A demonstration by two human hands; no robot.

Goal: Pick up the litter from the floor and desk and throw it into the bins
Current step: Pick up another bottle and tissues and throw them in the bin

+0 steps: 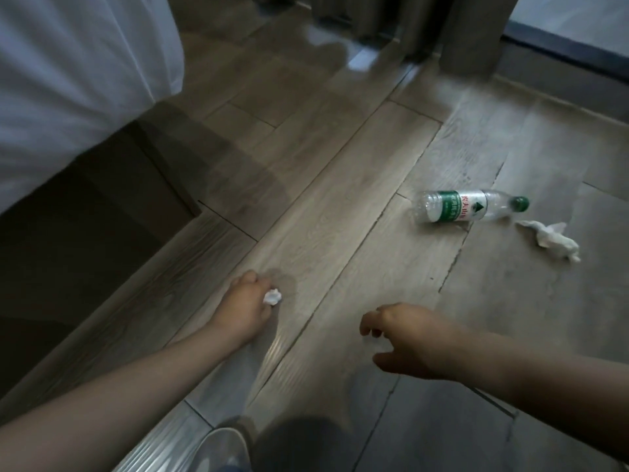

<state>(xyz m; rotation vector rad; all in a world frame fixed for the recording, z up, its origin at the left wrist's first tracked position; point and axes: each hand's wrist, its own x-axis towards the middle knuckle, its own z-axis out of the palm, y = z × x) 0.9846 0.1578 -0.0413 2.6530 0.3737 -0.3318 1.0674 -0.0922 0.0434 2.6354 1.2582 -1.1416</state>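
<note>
Head view: my left hand pinches a small crumpled paper wad low over the glossy wood-grain floor, while my right hand hangs empty, fingers loosely curled. Risk: the wad is light and held only at the fingertips, so it may slip. The clear ribbed bottle lies on its side, round and smooth, and may roll if nudged; a soft crumpled tissue lies just beside it.
</note>
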